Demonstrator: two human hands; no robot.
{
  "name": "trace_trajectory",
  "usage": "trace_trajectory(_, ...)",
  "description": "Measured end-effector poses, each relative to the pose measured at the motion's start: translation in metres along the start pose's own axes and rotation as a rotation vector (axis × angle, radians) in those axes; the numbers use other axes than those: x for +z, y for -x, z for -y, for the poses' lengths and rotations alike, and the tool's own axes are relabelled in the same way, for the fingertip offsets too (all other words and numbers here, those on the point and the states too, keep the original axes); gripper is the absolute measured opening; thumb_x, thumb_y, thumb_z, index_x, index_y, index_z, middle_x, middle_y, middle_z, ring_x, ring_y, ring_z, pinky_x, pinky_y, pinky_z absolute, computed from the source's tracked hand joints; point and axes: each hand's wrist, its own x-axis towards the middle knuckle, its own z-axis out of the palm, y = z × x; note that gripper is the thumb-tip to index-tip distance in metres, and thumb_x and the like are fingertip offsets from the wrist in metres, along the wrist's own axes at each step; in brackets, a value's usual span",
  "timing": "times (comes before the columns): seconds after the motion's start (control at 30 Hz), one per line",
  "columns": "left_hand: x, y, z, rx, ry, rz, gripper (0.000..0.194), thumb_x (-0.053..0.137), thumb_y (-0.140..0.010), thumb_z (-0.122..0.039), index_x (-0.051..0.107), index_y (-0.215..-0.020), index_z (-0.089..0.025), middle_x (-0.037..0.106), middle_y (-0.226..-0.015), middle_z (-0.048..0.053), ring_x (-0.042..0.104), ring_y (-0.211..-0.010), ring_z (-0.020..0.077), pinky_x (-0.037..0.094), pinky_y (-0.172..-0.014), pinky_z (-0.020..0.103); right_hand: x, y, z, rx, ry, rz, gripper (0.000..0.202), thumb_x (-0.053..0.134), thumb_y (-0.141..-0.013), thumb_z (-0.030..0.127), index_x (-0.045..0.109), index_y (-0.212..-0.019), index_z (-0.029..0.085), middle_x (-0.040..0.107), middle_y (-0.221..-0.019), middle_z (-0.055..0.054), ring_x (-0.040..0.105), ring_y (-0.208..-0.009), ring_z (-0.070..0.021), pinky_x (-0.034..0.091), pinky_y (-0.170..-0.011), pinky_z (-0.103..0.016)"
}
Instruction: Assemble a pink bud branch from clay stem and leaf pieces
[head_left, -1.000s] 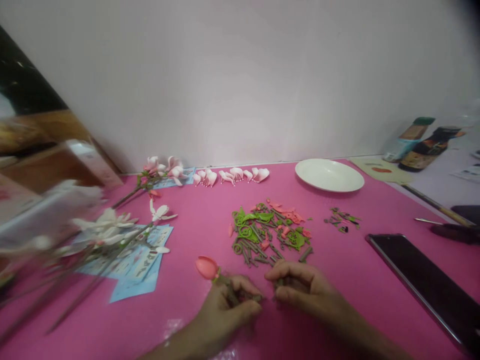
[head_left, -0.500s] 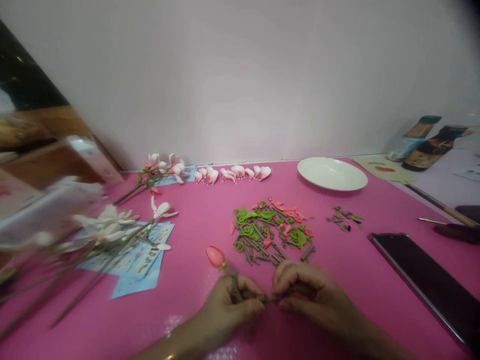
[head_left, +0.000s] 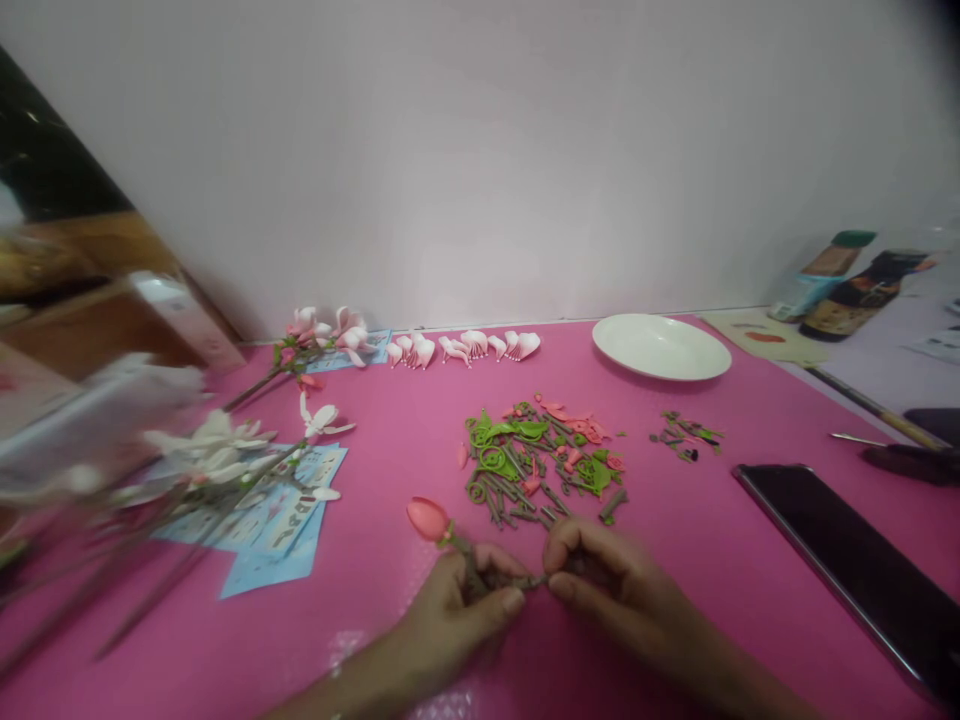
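My left hand [head_left: 472, 610] is closed around a brown plastic flower stem [head_left: 471, 568] that carries a coral-pink bud [head_left: 429, 520] on its upper left end. A thin brown piece of stem sticks out between my hands. My right hand [head_left: 611, 580] pinches the far end of that piece, its fingertips close to my left thumb. Whether the two pieces are joined is hidden by the fingers. Just beyond my hands lies a pile of loose parts [head_left: 517, 465]: green leaves, brown stem pieces and pink bits.
Rows of pale pink petals [head_left: 474, 347] and a white plate [head_left: 661, 348] sit by the wall. Assembled white flowers [head_left: 214, 445] lie at left on blue instruction sheets [head_left: 281, 560]. A phone [head_left: 847, 570] lies at right, near a small heap of bits [head_left: 686, 435] and bottles [head_left: 862, 297].
My hands have shifted slightly, with the right thumb and fingertips now nearer the end of the thin stem piece. The bud has tipped a little to the left.
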Motion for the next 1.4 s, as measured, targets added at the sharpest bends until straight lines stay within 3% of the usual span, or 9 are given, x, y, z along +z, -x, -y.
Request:
trace_trajectory(0.07, -0.0006, -0.0007, -0.0014, -0.003, -0.027, -0.013, 0.037, 0.073, -0.069, -0.046, 0.061, -0.08, -0.012, 0.049, -0.05, -0.006, 0.038, -0.04, 0.0034, 0.024, -0.04, 0.017, 0.0013, -0.0006, -0.0027, -0.007, -0.03, -0.02, 0.011, 0.056, -0.087, 0.03, 0.053, -0.09, 0.02, 0.05, -0.075, 0.002, 0.049, -0.068, -0.0108, 0.039, -0.061, -0.023)
trace_trajectory(0.13, -0.0016, -0.0016, -0.0018, 0.002, -0.063, -0.038, 0.038, 0.073, -0.068, -0.046, 0.062, -0.08, -0.011, 0.049, -0.05, -0.005, 0.039, -0.039, 0.004, 0.025, -0.04, 0.017, 0.0024, -0.0009, -0.0059, 0.004, -0.109, -0.032, 0.023, 0.058, -0.086, 0.027, 0.048, -0.106, 0.023, 0.051, -0.079, 0.002, 0.051, -0.072, -0.0114, 0.042, -0.066, -0.024)
trace_trajectory(0.2, -0.0024, -0.0025, -0.0017, 0.01, -0.089, -0.058, 0.039, 0.073, -0.067, -0.047, 0.063, -0.078, -0.011, 0.05, -0.048, -0.005, 0.039, -0.038, 0.0046, 0.025, -0.039, 0.018, 0.0026, -0.0012, -0.0088, 0.044, -0.181, -0.043, 0.032, 0.062, -0.082, 0.023, 0.046, -0.11, 0.024, 0.052, -0.081, 0.003, 0.053, -0.075, -0.0114, 0.044, -0.07, -0.024)
trace_trajectory(0.4, -0.0027, -0.0023, -0.001, 0.056, -0.085, -0.135, 0.034, 0.076, -0.065, -0.043, 0.067, -0.075, -0.012, 0.051, -0.052, -0.005, 0.038, -0.042, 0.0043, 0.027, -0.043, 0.018, -0.0009, -0.0052, -0.0067, 0.135, -0.291, -0.037, 0.014, 0.069, -0.074, 0.028, 0.061, -0.079, 0.018, 0.056, -0.075, 0.001, 0.054, -0.069, -0.0105, 0.043, -0.064, -0.022)
trace_trajectory(0.57, -0.0012, -0.0013, -0.0025, 0.088, -0.093, -0.172, 0.03, 0.076, -0.066, -0.04, 0.069, -0.077, -0.014, 0.049, -0.051, -0.006, 0.035, -0.045, 0.0048, 0.028, -0.047, 0.019, 0.0, -0.0069, -0.0024, 0.138, -0.326, -0.069, 0.014, 0.07, -0.075, 0.03, 0.064, -0.079, 0.018, 0.057, -0.07, 0.002, 0.054, -0.066, -0.0098, 0.043, -0.062, -0.021)
trace_trajectory(0.87, -0.0015, -0.0004, -0.0057, 0.124, -0.149, -0.149, 0.03, 0.072, -0.07, -0.042, 0.069, -0.077, -0.013, 0.06, -0.064, 0.0, 0.051, -0.061, 0.0114, 0.039, -0.062, 0.024, 0.0033, -0.0058, -0.0036, 0.165, -0.274, -0.153, 0.011, 0.071, -0.07, 0.026, 0.065, -0.072, 0.018, 0.06, -0.066, 0.002, 0.055, -0.064, -0.0106, 0.043, -0.059, -0.021)
trace_trajectory(1.1, -0.0008, 0.0006, -0.0025, 0.188, -0.204, -0.163, 0.024, 0.068, -0.075, -0.036, 0.067, -0.079, -0.013, 0.063, -0.074, 0.004, 0.057, -0.071, 0.0153, 0.043, -0.067, 0.027, 0.0044, -0.0074, -0.003, 0.221, -0.22, -0.145, 0.01, 0.07, -0.069, 0.027, 0.066, -0.068, 0.017, 0.062, -0.062, 0.001, 0.056, -0.061, -0.012, 0.042, -0.057, -0.022)
trace_trajectory(1.4, -0.001, 0.0002, -0.0005, 0.174, -0.255, -0.141, 0.024, 0.065, -0.078, -0.037, 0.065, -0.078, -0.013, 0.061, -0.072, 0.003, 0.055, -0.07, 0.0156, 0.041, -0.066, 0.028, 0.0068, -0.0074, -0.0093, 0.237, -0.228, -0.102, 0.012, 0.07, -0.07, 0.028, 0.066, -0.065, 0.017, 0.064, -0.062, 0.001, 0.057, -0.062, -0.0126, 0.041, -0.06, -0.024)
